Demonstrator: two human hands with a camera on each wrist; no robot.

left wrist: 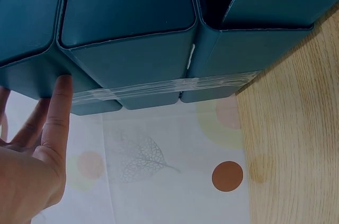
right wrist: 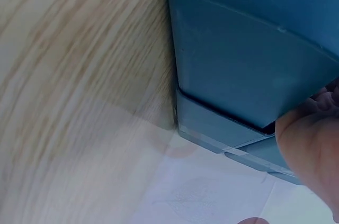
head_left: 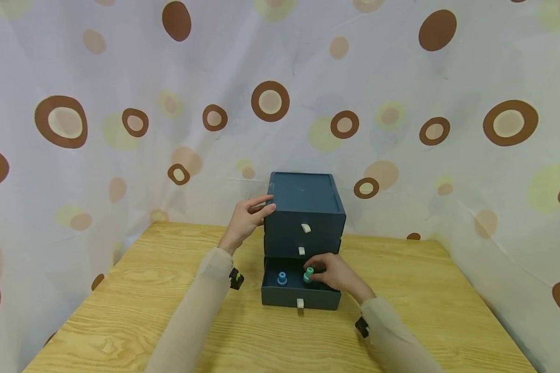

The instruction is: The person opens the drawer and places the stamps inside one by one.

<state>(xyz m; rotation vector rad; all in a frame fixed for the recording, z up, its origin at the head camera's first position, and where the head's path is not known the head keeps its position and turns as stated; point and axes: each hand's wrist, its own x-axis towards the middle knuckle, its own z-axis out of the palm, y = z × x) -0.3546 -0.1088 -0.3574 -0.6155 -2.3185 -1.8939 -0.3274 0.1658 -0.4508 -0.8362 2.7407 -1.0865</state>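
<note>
A dark blue three-drawer box (head_left: 303, 225) stands on the table with its bottom drawer (head_left: 280, 297) pulled out. Inside that drawer, at the left, a small blue stepped cylinder (head_left: 282, 278) with a hole in its top stands upright. A similar green stepped cylinder (head_left: 309, 272) is at the drawer's right half, where my right hand (head_left: 338, 273) pinches it between thumb and fingers. My left hand (head_left: 245, 220) rests its extended fingers against the box's upper left side; the left wrist view shows a fingertip (left wrist: 64, 83) on that wall. The right wrist view hides the green cylinder.
White pull tabs (head_left: 306, 228) are on the drawer fronts. Clear tape (left wrist: 175, 86) runs across the box's side near its back. The wooden table (head_left: 135, 290) extends to both sides, and a patterned curtain (head_left: 233, 57) hangs behind the box.
</note>
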